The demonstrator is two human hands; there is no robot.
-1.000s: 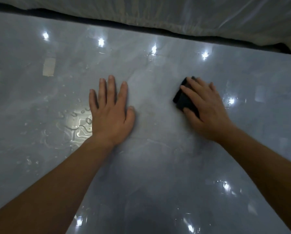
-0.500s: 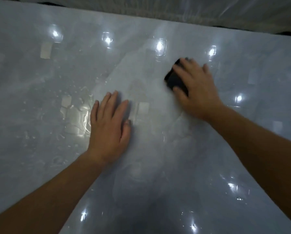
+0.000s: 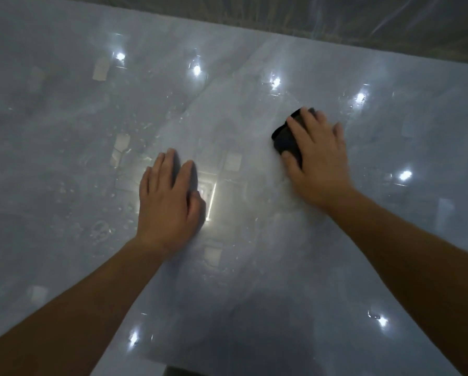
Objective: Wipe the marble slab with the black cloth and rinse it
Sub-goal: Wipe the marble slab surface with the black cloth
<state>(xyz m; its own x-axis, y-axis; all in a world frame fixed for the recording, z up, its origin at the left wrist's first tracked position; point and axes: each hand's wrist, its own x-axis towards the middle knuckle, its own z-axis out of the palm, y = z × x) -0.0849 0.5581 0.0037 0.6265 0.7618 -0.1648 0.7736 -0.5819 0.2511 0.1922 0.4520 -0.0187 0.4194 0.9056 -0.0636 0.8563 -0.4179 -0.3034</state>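
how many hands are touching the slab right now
2. The left hand lies flat, palm down, near the middle of the marble slab. The right hand is farther right, pressing the black cloth onto it.

A translucent plastic sheet [image 3: 335, 20] hangs creased along the far edge at the top. Behind it, something brownish shows dimly, too blurred to identify.

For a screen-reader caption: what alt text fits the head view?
A right hand presses a folded black cloth onto a glossy, wet grey marble slab, while the left hand rests flat beside it. Ceiling lights reflect off the surface.
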